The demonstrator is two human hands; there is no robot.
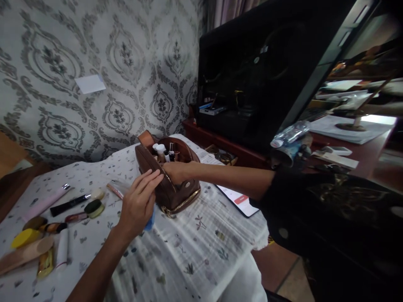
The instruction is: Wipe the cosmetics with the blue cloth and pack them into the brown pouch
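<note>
An open brown bag [185,196] with gold zips stands on the patterned cloth, its strap toward the wall. White-capped bottles [160,149] and a dark, shiny tube [171,151] stick up inside it. My left hand [140,203] lies against the bag's near left side with fingers stretched out. Past the rim reaches my right hand [178,172]; its fingers are hidden inside the bag, so what they hold, if anything, does not show. Close to the left hand are a slim pencil-like item [115,191] and a bit of blue material [150,222].
Makeup items lie at left: a pink tube [47,204], a black-handled brush [71,205], a round green-lidded jar [94,208] and a yellow round item [25,238]. A lit phone [241,203] lies under my right forearm. Behind stand a large black screen [245,84] and a plastic bottle [291,133].
</note>
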